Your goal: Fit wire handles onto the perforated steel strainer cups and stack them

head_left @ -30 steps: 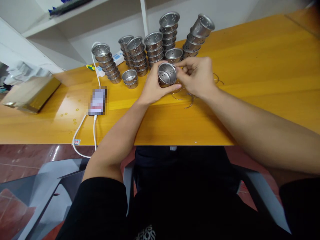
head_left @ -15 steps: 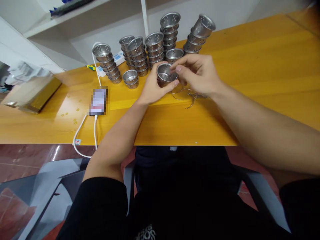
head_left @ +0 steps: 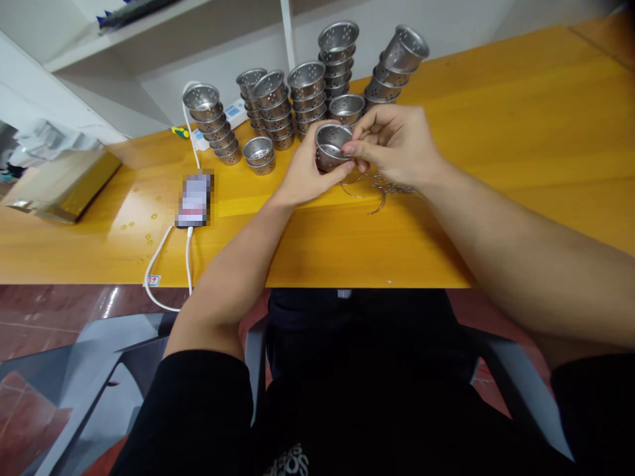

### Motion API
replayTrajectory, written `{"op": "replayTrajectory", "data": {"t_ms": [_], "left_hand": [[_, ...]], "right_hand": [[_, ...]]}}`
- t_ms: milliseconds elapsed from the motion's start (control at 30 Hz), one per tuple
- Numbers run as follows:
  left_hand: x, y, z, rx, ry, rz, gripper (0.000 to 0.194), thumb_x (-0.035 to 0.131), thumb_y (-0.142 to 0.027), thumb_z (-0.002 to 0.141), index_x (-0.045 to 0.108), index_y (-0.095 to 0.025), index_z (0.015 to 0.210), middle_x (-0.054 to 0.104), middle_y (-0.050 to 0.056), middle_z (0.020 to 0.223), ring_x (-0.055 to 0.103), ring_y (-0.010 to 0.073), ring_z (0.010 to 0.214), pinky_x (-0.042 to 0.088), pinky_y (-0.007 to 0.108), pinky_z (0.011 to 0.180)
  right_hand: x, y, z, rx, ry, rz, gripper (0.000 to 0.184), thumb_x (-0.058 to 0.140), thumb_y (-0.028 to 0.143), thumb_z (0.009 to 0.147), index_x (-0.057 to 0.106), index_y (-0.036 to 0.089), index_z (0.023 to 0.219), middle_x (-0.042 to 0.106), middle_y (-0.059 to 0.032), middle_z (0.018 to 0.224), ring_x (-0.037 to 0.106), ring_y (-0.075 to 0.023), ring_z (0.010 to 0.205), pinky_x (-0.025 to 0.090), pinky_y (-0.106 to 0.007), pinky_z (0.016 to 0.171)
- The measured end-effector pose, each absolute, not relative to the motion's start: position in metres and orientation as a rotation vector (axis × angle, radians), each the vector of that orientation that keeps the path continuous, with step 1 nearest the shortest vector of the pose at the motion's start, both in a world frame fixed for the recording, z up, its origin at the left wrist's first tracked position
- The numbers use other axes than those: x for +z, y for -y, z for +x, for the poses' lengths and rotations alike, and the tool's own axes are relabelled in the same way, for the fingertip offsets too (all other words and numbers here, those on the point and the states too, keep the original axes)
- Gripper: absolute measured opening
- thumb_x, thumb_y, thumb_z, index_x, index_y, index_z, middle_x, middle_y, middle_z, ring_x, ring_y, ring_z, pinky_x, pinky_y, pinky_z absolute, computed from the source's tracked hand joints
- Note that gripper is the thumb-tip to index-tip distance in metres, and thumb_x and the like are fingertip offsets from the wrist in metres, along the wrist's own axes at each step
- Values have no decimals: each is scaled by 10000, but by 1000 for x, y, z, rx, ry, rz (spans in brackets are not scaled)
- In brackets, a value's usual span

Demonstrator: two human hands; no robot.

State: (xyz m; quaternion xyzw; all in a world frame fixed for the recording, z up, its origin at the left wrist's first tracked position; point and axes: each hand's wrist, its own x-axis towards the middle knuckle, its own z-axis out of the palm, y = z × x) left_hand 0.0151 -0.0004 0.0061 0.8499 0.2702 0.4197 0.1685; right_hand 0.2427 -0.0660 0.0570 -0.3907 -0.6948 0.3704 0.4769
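Observation:
A small perforated metal cup (head_left: 331,153) is tilted with its mouth toward me. My left hand (head_left: 308,168) wraps around its left side, with the thumb along its lower front. At the cup's right rim, my right hand (head_left: 389,142) is closed in a pinch of thumb and forefinger. What lies between those fingertips is too small to make out. Thin curved metal wires (head_left: 380,198) lie on the table below my right hand, which partly hides them. Just behind both hands is another metal cup (head_left: 346,106).
Stacks of perforated cups (head_left: 272,106) stand along the back, one leaning stack (head_left: 391,69) at the right. A short pair of cups (head_left: 258,155) sits nearer. To the left are a phone (head_left: 194,199) with a white cable (head_left: 190,258) and a cardboard box (head_left: 64,185).
The thumb and fingers of my right hand have closed together against the cup's right rim. The cup in my left hand has shifted slightly right.

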Motion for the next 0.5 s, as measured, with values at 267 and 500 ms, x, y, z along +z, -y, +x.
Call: {"op": "replayTrajectory", "data": {"t_ms": [267,500], "left_hand": [[5,3,17,1165,-781,2487,906,656,-906,999,440,-275,1612,664,146,1557,719,340,1444,560,533,1301],[6,0,13,1203,-835,2452,899,678,-917,981,454,-304,1600,676,125,1546,714,346,1471,562,551,1316]], "right_hand": [[49,55,244,932,1682,-698,661,1081,822,686,739,288,872,672,17,675,590,-174,542,531,-350,473],[54,62,247,755,1747,-783,636,860,954,879,856,325,966,751,-55,834,649,-237,678,625,-476,660]]}}
